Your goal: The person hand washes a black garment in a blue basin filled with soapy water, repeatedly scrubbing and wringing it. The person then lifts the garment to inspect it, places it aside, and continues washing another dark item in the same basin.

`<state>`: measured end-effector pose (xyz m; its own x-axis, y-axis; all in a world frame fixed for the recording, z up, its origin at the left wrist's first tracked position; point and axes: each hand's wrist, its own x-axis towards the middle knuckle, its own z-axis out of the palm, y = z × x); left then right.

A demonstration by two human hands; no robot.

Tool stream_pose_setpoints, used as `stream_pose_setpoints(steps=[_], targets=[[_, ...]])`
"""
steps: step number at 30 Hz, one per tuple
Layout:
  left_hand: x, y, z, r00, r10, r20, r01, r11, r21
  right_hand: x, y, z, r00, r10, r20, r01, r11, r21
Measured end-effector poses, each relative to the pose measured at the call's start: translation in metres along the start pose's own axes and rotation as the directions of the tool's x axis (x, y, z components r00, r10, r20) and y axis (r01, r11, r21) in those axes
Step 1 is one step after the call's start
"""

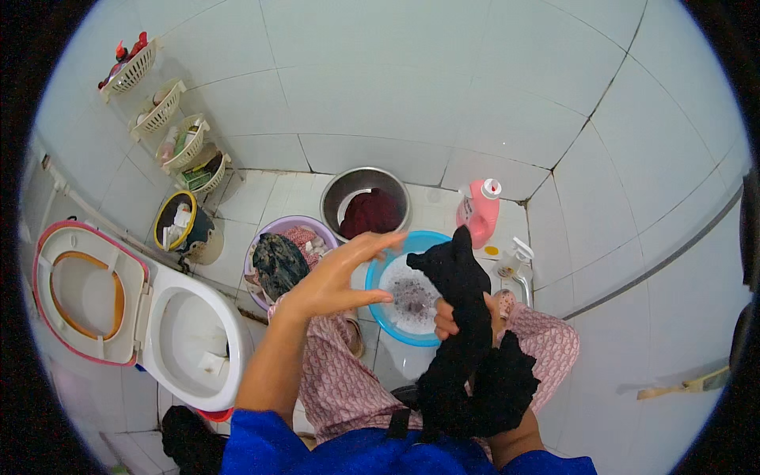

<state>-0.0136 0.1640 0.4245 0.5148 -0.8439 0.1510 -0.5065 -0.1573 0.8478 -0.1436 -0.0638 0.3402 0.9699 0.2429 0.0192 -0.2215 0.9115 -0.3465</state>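
Note:
My right hand is closed around a black cloth garment, partly hidden behind it; the cloth is bunched and hangs down over my right forearm. My left hand is raised with thumb and fingers apart, holding nothing, at the left rim of a blue plastic basin. Sudsy water fills the basin. To its left is a purple tub of mixed clothes with a dark patterned cloth on top. Behind stands a metal basin with a dark red cloth.
A pink detergent bottle and a clear pump bottle stand on the right. At the left are an open toilet, a yellow-rimmed bin and wall baskets. A black cloth lies lower left.

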Motion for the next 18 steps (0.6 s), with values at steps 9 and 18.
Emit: stream_pose_setpoints(steps=[9,18], targets=[[0.056,-0.041,0.046,0.933,-0.018,0.36,0.071,0.988,-0.134,0.01,-0.02,0.026,0.698,0.256,0.668,-0.259,0.961,-0.098],[0.053,0.015,0.105,0.786,-0.578,-0.22,-0.263,0.01,-0.965,-0.023,0.03,0.015,0.993,0.019,-0.121,0.006,0.98,0.199]])
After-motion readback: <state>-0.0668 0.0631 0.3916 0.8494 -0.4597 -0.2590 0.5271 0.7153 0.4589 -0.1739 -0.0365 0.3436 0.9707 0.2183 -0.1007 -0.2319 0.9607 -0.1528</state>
